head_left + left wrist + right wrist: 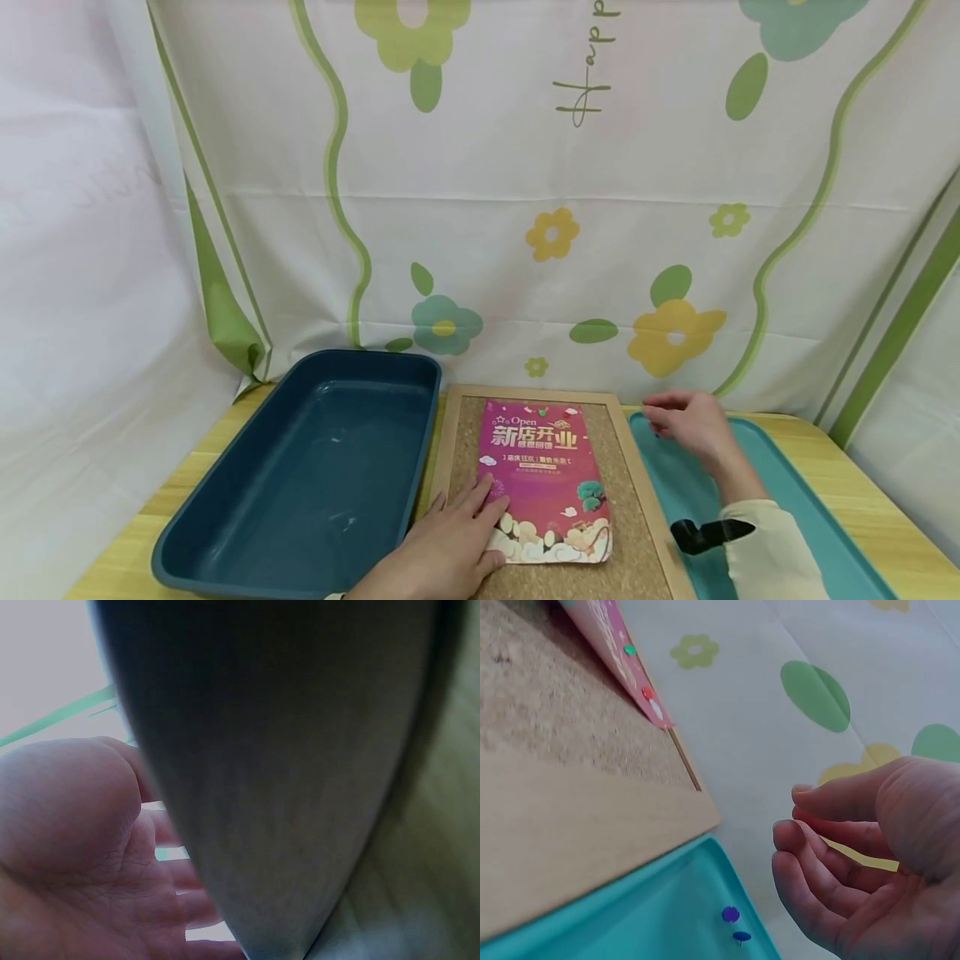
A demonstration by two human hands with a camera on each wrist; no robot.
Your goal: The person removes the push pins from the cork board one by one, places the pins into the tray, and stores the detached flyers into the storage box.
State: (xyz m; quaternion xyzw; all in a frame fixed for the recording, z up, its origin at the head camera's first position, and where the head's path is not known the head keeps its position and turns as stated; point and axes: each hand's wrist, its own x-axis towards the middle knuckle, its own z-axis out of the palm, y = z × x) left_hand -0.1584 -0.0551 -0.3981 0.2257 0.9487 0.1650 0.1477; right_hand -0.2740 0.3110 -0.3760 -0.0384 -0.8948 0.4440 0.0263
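A purple-pink printed poster (pixel 540 492) lies on a wood-framed cork board (pixel 637 533). My left hand (pixel 450 533) rests with spread fingers on the poster's lower left edge. Near the poster's top edge are a green push pin (pixel 629 649) and a red push pin (pixel 646 692). My right hand (pixel 693 425) hovers above the far end of a turquoise tray (pixel 787 492), fingers loosely bent, with nothing visible between thumb and fingers. Inside that tray lie a purple push pin (pixel 730 914) and a blue push pin (pixel 741 937), close to the far corner.
A deep dark-blue bin (pixel 300 475) stands left of the board. Behind everything hangs a white flowered cloth (pixel 487 167). The wooden tabletop (pixel 832 458) shows at both sides. In the left wrist view, a dark blurred surface (pixel 277 750) covers much of the frame.
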